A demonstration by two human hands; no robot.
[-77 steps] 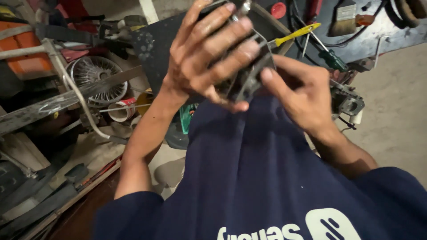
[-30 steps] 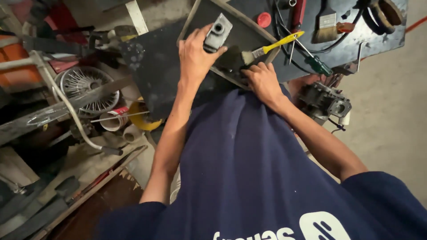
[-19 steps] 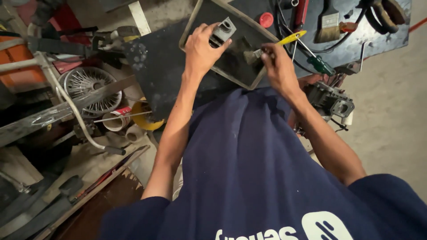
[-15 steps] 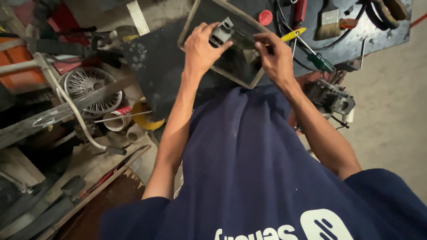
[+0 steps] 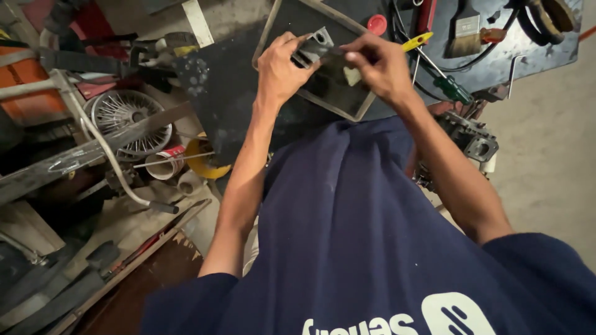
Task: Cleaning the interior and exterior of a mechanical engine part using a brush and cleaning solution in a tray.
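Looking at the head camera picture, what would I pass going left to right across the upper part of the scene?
Orange crate → spoked fan wheel → left hand holding a grey metal part → right hand → yellow-handled screwdriver → paintbrush.

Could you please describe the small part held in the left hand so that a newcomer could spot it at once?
Start at the dark metal tray at top centre. Above it the left hand grips a small grey metal block, which the right hand reaches toward. Unlike the red cap and yellow-handled tool nearby, it is dull grey with a round hole.
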